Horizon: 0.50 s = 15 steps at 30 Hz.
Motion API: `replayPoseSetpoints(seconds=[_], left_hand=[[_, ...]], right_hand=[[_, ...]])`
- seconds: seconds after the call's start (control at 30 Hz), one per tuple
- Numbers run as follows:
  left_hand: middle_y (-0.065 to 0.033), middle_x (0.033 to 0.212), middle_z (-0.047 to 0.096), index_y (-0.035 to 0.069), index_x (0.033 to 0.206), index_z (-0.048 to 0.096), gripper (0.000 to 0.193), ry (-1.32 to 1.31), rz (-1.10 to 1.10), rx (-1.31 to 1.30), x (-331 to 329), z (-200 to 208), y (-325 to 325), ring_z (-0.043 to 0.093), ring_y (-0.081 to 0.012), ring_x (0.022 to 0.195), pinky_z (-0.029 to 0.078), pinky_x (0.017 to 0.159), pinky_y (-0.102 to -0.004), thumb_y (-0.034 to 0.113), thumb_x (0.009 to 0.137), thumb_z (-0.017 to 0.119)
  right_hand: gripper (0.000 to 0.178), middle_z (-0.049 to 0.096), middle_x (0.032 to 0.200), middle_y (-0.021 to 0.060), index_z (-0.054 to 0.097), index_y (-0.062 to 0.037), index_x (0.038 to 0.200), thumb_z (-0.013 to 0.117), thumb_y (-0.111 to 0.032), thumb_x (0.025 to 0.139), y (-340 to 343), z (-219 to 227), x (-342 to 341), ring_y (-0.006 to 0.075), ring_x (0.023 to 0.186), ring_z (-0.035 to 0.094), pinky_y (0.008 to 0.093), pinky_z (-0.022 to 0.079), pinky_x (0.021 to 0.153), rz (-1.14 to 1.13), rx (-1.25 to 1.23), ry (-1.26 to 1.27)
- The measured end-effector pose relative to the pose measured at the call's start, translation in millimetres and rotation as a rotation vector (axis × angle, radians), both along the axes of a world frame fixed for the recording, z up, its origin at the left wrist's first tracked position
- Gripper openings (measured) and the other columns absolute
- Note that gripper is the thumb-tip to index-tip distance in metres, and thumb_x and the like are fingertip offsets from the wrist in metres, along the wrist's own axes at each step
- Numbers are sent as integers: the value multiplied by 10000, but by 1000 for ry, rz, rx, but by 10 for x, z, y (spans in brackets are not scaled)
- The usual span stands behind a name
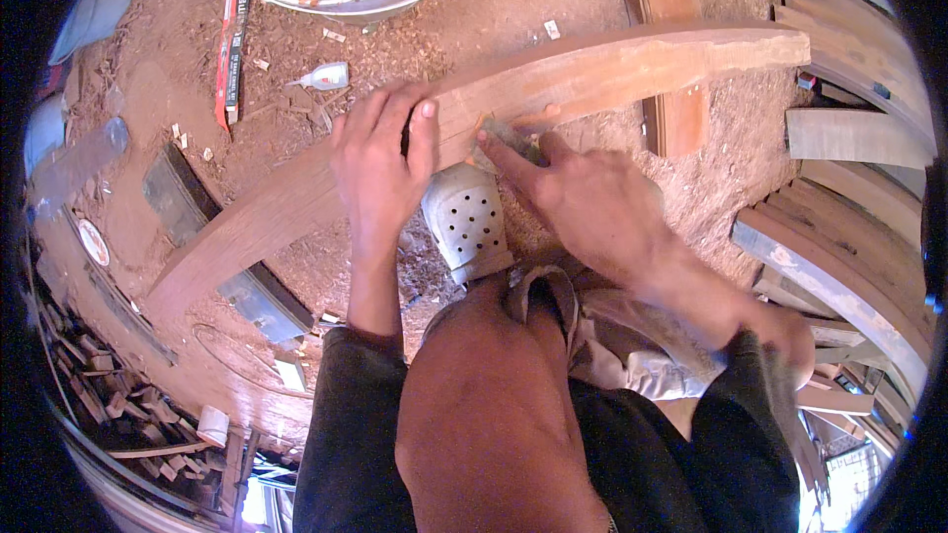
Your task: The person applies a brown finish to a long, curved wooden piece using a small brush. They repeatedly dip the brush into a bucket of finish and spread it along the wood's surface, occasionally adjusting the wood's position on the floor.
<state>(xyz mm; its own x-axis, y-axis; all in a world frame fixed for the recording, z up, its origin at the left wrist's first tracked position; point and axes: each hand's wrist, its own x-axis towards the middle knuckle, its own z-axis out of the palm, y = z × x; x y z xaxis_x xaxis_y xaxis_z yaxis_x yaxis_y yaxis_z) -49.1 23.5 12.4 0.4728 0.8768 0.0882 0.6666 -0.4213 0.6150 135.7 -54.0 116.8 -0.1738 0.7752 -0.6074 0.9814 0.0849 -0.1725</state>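
Note:
A long curved wooden board [612, 67] runs across from the lower left to the upper right, resting on crosswise wood pieces. My left hand [385, 138] lies over it near the middle, fingers wrapped across the top with the thumb apart, gripping it. My right hand [583, 192] closes on a small greyish flat tool [512, 138], index finger stretched along it, pressed at the board's near edge. Orange paste or shavings show around its tip. Most of the tool is hidden by my fingers, so its exact kind is unclear. My light perforated clog [467, 222] stands just below the board.
Beyond the board are a white bucket [355, 2] of orange liquid, a small white glue bottle [327, 76] and a long red-and-black box [230, 49]. Curved boards [839, 266] are stacked at right. Wood offcuts [128, 395] pile up at lower left. Shavings cover the ground.

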Motion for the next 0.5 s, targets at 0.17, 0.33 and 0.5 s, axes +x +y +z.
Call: replayPoseSetpoints(seconds=[0.17,0.33,0.5], left_hand=[[-89,1077,686,94,1072,710,203,-47,65,-23,-50,29,-18,657,-291,987,478,842,-393,192,931,601],[-107,1098,677,87,1089,701,221,-34,49,-19,-19,72,-58,646,-303,1018,474,851,-411,201,933,594],[-106,1084,681,85,1085,698,232,-126,83,-51,-122,8,-40,644,-308,1032,462,877,-417,229,931,604]], right_hand=[[291,720,882,138,620,-90,1189,529,-129,915,198,45,150,251,702,730,371,578,540,245,173,46],[293,717,778,132,627,-89,1193,567,-122,909,150,159,593,281,695,734,386,597,573,254,25,-195],[298,706,751,151,608,-109,1234,565,-128,940,62,239,806,315,743,736,420,599,607,106,77,-340]])
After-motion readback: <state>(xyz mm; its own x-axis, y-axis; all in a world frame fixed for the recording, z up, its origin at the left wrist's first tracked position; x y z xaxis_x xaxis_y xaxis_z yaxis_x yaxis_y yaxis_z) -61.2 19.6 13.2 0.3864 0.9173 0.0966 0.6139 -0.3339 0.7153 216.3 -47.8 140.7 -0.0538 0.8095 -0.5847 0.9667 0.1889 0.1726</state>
